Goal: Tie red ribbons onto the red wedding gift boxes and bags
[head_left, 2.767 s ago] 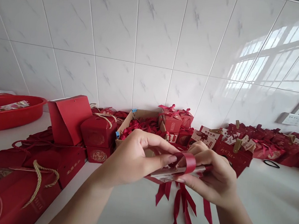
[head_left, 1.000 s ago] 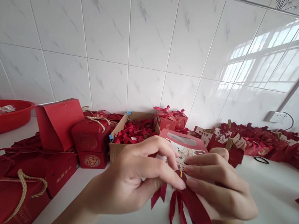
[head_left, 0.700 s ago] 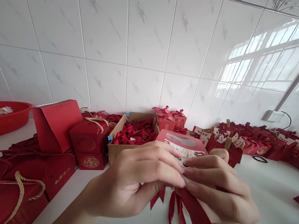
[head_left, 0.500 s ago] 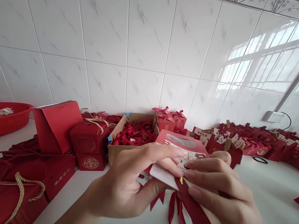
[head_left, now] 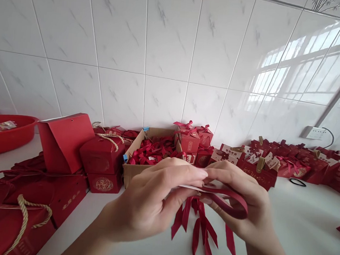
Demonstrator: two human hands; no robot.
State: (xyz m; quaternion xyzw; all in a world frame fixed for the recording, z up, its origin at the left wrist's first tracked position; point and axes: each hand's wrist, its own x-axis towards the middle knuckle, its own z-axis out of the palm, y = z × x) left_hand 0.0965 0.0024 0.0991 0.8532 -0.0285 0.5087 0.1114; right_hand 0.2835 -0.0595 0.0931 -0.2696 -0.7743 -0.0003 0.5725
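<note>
Both hands meet right of centre, lower half of frame. Left hand (head_left: 152, 197) closed on a pale card (head_left: 187, 187), pinched between thumb and fingers, seen edge-on. Long axis runs roughly left to right across the frame, near level. Right hand (head_left: 241, 201) looks closed on a red ribbon (head_left: 240, 213) where it meets the card's right end; whether those fingertips pinch the card too is hidden.

Key relation: card lies inside the left grip, on the left; ribbon's bend bulges out rightward, in front of the right palm, so left hand is nearer the card, right hand nearer the loop. Strands run along the card's line and double back toward the fingertips.

Below the hands, lower centre: loose ribbon tails (head_left: 196, 237) over the white table (head_left: 298, 226). Behind the left fingers, mid-frame: cardboard carton (head_left: 130, 173) with more red ribbons (head_left: 156, 148).
</note>
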